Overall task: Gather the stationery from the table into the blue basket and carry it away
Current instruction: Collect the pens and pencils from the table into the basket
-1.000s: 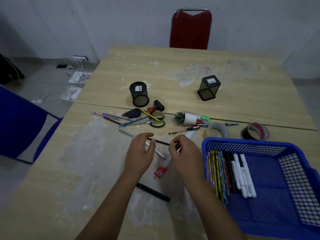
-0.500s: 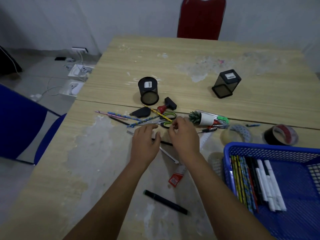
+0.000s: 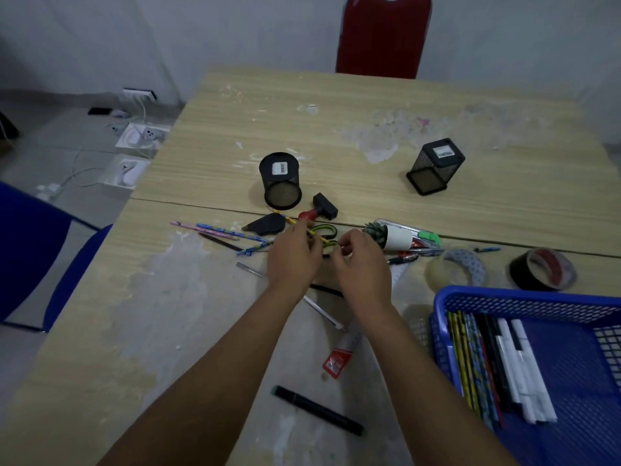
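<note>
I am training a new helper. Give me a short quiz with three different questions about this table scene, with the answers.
1. True or false: the blue basket already holds pencils and white markers.
2. Which lies nearest the table's front edge: A) black marker B) round mesh cup C) black tape roll?
3. Fill in: both hands, left and right, are at the green-handled ____.

Key: 1 true; 2 A; 3 scissors.
</note>
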